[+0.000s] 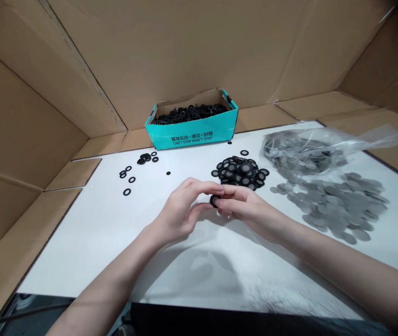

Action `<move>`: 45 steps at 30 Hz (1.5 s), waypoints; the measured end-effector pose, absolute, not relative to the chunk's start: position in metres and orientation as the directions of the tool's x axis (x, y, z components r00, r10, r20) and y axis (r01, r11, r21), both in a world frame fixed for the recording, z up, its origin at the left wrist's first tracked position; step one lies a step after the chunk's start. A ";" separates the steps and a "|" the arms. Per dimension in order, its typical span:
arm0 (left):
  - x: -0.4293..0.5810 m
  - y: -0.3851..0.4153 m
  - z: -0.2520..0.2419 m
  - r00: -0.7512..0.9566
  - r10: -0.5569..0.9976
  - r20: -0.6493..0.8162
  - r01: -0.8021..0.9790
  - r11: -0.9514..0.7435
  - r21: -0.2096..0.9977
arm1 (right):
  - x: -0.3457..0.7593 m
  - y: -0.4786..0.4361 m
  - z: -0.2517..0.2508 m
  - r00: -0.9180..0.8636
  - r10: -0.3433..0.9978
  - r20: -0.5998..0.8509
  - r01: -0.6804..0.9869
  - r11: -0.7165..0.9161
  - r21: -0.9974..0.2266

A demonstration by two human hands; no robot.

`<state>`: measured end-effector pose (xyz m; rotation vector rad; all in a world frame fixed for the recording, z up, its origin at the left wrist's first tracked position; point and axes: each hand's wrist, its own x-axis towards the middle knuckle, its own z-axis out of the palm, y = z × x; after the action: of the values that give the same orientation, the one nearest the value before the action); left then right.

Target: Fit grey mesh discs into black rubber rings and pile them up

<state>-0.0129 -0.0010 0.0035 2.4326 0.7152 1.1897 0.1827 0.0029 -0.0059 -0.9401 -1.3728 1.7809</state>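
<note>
My left hand [181, 210] and my right hand [242, 205] meet over the middle of the white table [115, 242]. Together their fingertips pinch one small black rubber ring [214, 200]. Just beyond the hands lies a pile of black rings fitted with grey mesh discs [240, 171]. To the right spreads a heap of loose grey mesh discs [338, 203].
A teal cardboard box [192, 133] full of black rings stands at the back. Several loose black rings [132, 175] lie scattered at the left. A clear plastic bag of grey discs [310, 149] lies at the back right. Brown cardboard walls surround the table.
</note>
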 end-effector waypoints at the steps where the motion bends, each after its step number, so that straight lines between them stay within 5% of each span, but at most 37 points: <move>1: -0.013 -0.001 0.003 0.526 0.576 0.626 0.285 -0.813 0.508 | 0.183 0.003 -0.006 -0.499 0.856 -0.133 -0.092 -0.205 -0.974; 45: -0.012 0.000 0.006 0.492 0.541 0.682 0.287 -0.841 0.459 | 0.181 0.003 -0.006 -0.535 0.839 -0.096 -0.033 -0.135 -0.990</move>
<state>-0.0115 -0.0001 0.0061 2.4560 0.7007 1.2722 0.1814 0.0030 -0.0055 -0.9259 -1.4931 1.7413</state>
